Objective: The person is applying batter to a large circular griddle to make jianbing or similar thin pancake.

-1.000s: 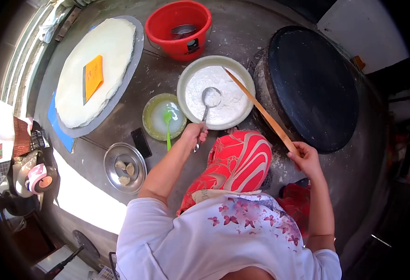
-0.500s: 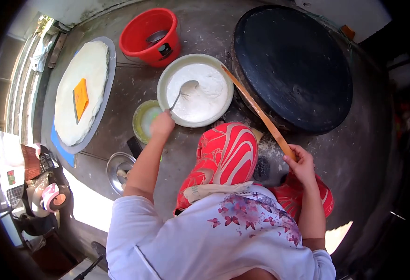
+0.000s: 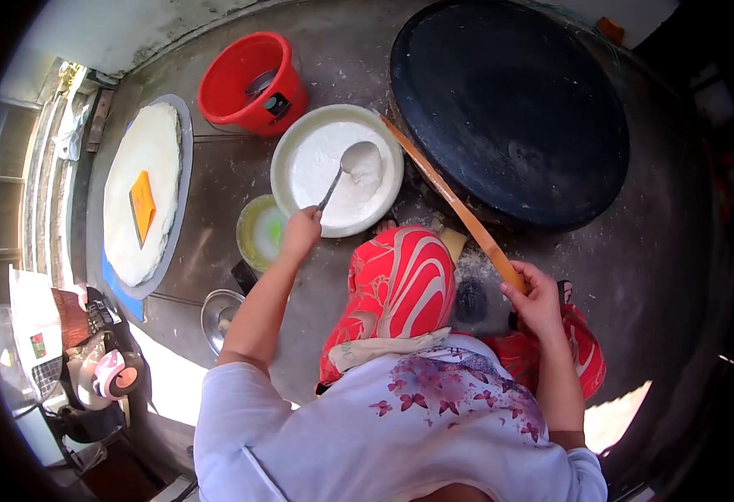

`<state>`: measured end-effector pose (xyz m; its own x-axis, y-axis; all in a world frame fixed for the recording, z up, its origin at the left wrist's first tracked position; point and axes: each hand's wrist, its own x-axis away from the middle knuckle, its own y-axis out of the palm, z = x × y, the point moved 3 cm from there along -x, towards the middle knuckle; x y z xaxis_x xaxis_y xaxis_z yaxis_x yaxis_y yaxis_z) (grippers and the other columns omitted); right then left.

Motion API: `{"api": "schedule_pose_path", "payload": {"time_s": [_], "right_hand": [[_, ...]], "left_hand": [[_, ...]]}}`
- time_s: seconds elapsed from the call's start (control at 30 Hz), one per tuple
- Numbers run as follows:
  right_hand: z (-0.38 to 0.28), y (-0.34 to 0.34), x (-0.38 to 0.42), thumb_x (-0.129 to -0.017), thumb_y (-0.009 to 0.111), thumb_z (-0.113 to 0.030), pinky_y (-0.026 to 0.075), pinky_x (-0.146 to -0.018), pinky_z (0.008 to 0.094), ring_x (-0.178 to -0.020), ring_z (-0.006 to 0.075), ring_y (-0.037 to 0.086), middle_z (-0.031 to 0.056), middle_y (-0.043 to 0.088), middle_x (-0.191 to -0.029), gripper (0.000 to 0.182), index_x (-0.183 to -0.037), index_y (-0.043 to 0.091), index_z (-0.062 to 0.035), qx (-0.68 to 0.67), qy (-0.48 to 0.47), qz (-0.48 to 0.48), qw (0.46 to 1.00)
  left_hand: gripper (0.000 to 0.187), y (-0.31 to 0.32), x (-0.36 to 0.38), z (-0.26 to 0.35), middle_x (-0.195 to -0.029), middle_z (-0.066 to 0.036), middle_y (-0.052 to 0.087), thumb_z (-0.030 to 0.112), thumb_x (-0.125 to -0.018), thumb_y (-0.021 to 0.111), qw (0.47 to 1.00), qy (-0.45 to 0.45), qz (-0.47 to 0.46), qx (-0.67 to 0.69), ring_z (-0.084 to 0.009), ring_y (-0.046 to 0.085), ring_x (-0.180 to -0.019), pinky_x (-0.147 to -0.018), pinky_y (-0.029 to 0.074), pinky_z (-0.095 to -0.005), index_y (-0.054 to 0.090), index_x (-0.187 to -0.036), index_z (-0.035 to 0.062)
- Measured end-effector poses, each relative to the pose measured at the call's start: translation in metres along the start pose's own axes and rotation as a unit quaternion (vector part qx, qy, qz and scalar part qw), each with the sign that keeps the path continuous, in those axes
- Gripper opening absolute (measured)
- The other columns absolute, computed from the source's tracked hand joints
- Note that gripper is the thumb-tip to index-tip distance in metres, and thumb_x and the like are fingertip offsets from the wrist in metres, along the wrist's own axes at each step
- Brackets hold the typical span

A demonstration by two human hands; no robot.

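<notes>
My left hand (image 3: 301,232) grips the handle of a metal ladle (image 3: 359,157), whose bowl is at the surface of white batter (image 3: 321,159) in a wide pale basin (image 3: 277,171). Closed round the lower end of a long flat wooden stick (image 3: 459,207) is my right hand (image 3: 535,293). The stick slants up and left, its far tip by the basin's right rim. Beside the stick lies a large round black griddle (image 3: 513,117).
A red bucket (image 3: 216,92) with a dark utensil inside stands behind the basin. At left, a pale flat round stack (image 3: 128,243) on a grey board carries an orange-yellow scraper (image 3: 143,203). A small green bowl (image 3: 244,230) and a metal dish (image 3: 214,314) sit near my left arm.
The ladle's bowl has shifted right and a little lower in the basin, with my left hand moving along. My right hand keeps its grip on the stick. The view has tilted slightly.
</notes>
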<state>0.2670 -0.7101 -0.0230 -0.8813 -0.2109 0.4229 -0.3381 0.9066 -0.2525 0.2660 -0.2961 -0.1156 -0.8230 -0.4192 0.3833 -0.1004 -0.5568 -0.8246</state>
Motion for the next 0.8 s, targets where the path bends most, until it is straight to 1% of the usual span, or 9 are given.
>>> {"api": "schedule_pose_path", "payload": {"time_s": [0.13, 0.3, 0.43, 0.5, 0.53, 0.57, 0.6, 0.73, 0.8], "right_hand": [[-0.013, 0.004, 0.004, -0.075, 0.065, -0.002, 0.036, -0.048, 0.0172, -0.058, 0.0038, 0.047, 0.0010, 0.056, -0.079, 0.032, -0.105, 0.054, 0.0011, -0.014, 0.010, -0.006, 1.000], [-0.009, 0.002, 0.002, -0.075, 0.065, -0.002, 0.036, -0.048, 0.0174, -0.058, 0.0040, 0.047, 0.0014, 0.055, -0.079, 0.032, -0.105, 0.054, 0.0011, -0.007, -0.014, -0.003, 1.000], [-0.012, 0.006, 0.007, -0.075, 0.065, -0.002, 0.037, -0.047, 0.0178, -0.057, 0.0043, 0.048, 0.0019, 0.056, -0.078, 0.033, -0.105, 0.054, 0.0012, -0.001, -0.012, 0.000, 1.000], [-0.004, 0.005, 0.003, -0.074, 0.065, -0.002, 0.039, -0.050, 0.0182, -0.059, 0.0048, 0.048, 0.0019, 0.056, -0.077, 0.033, -0.105, 0.054, 0.0012, 0.011, -0.035, 0.005, 0.999], [-0.002, 0.003, 0.003, -0.074, 0.065, -0.002, 0.040, -0.052, 0.0186, -0.060, 0.0053, 0.049, 0.0020, 0.056, -0.077, 0.033, -0.105, 0.054, 0.0012, 0.024, -0.057, 0.010, 0.998], [-0.004, 0.002, 0.003, -0.074, 0.065, -0.002, 0.040, -0.052, 0.0186, -0.060, 0.0053, 0.049, 0.0020, 0.056, -0.077, 0.033, -0.105, 0.054, 0.0012, 0.025, -0.056, 0.014, 0.998], [-0.006, 0.002, 0.002, -0.074, 0.066, -0.002, 0.041, -0.056, 0.0191, -0.064, 0.0062, 0.050, 0.0024, 0.057, -0.079, 0.033, -0.105, 0.054, 0.0014, 0.031, -0.053, 0.008, 0.998], [-0.010, 0.004, 0.003, -0.073, 0.066, -0.002, 0.043, -0.067, 0.0206, -0.074, 0.0082, 0.052, 0.0034, 0.057, -0.083, 0.034, -0.105, 0.054, 0.0017, 0.005, 0.028, -0.017, 0.999], [-0.002, 0.005, 0.002, -0.073, 0.066, -0.002, 0.043, -0.065, 0.0205, -0.072, 0.0078, 0.051, 0.0034, 0.057, -0.082, 0.034, -0.105, 0.054, 0.0016, -0.006, 0.005, 0.001, 1.000]], "left_hand": [[0.023, 0.024, -0.017, 0.003, -0.091, -0.022, 0.058, 0.019, -0.082, 0.045, 0.995, -0.060, 0.063, -0.050, -0.0383, 0.055, -0.088, -0.077, 0.043, -0.0439, 0.059, -0.086, 0.0009], [0.022, -0.003, 0.025, -0.038, -0.090, -0.024, 0.058, 0.018, -0.082, 0.046, 0.995, -0.057, -0.070, 0.032, -0.0377, 0.055, -0.090, -0.078, 0.043, -0.0430, 0.061, -0.090, 0.0033], [0.024, -0.004, 0.033, -0.047, -0.091, -0.025, 0.058, 0.019, -0.083, 0.046, 0.993, -0.094, -0.015, -0.066, -0.0394, 0.055, -0.089, -0.077, 0.043, -0.0439, 0.060, -0.087, -0.0003], [0.023, 0.068, 0.010, -0.072, -0.075, -0.021, 0.060, 0.018, -0.085, 0.043, 0.995, -0.085, -0.045, 0.001, -0.0339, 0.058, -0.062, -0.054, 0.046, -0.0411, 0.057, -0.084, -0.0015], [0.023, 0.068, 0.006, -0.066, -0.075, -0.021, 0.060, 0.018, -0.085, 0.043, 0.996, -0.083, -0.046, 0.001, -0.0339, 0.058, -0.062, -0.054, 0.046, -0.0411, 0.057, -0.084, -0.0015], [0.022, 0.077, 0.004, -0.060, -0.067, -0.016, 0.055, 0.018, -0.086, 0.042, 0.899, -0.242, -0.183, 0.314, -0.0256, 0.051, -0.051, -0.044, 0.040, -0.0350, 0.055, -0.085, 0.0002], [0.020, 0.078, 0.013, -0.039, -0.058, -0.010, 0.050, 0.018, -0.088, 0.041, 0.666, -0.368, -0.295, 0.578, -0.0174, 0.044, -0.040, -0.034, 0.034, -0.0289, 0.053, -0.085, 0.0019], [0.017, 0.002, 0.039, -0.007, -0.053, 0.000, 0.037, 0.020, -0.089, 0.040, 0.657, -0.324, -0.255, 0.632, -0.0047, 0.028, -0.039, -0.032, 0.021, -0.0168, 0.051, -0.089, 0.0069], [0.022, -0.019, 0.036, -0.019, -0.059, -0.010, 0.051, 0.021, -0.088, 0.041, 0.808, -0.170, -0.166, 0.539, -0.0173, 0.048, -0.043, -0.035, 0.037, -0.0283, 0.050, -0.102, 0.0066]]}}
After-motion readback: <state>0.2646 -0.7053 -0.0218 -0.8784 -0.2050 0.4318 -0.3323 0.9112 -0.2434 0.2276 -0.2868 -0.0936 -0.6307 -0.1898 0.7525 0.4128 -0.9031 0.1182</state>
